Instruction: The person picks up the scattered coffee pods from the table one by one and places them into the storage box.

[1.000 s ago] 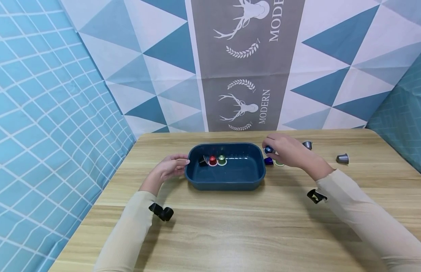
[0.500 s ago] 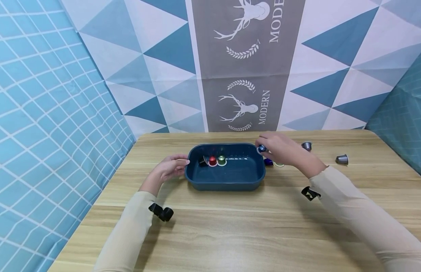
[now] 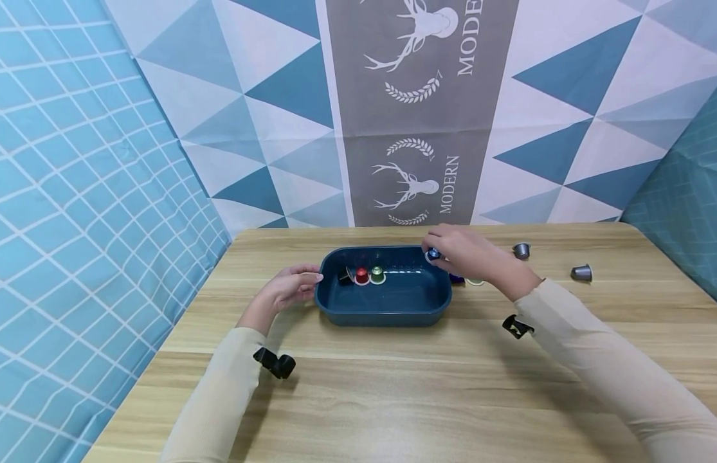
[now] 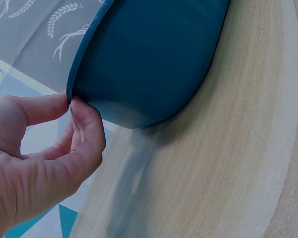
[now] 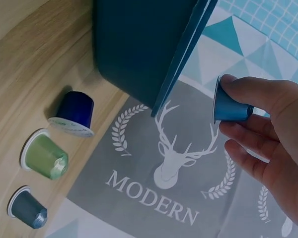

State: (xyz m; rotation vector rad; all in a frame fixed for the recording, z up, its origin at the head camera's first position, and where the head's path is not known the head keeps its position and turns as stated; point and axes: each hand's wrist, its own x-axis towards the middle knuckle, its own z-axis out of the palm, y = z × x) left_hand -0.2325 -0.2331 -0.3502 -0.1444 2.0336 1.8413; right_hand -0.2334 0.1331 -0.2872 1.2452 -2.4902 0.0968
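Note:
My right hand (image 3: pixel 465 256) pinches a blue coffee capsule (image 5: pixel 232 105) between thumb and fingers, over the right end of a dark blue rectangular bin (image 3: pixel 387 318). At the bin's left end, my left hand (image 3: pixel 291 286) grips the rim; the left wrist view shows thumb (image 4: pixel 47 106) and forefinger pinching its edge. Inside the bin, toward the left, sit a black capsule (image 3: pixel 344 276) lying tilted, a red capsule (image 3: pixel 362 276) and a green capsule (image 3: pixel 377 274), both standing on their rims.
Just right of the bin lie a dark blue capsule (image 5: pixel 75 111) and a light green capsule (image 5: pixel 47 156), partly covered by my right hand in the head view. Farther right on the wooden table (image 3: pixel 381 399) are two grey capsules, one nearer the back (image 3: pixel 521 251) and one farther right (image 3: pixel 581 273).
My right hand has moved left with the blue capsule, from beside the bin to over its right end. The left hand stays on the rim.

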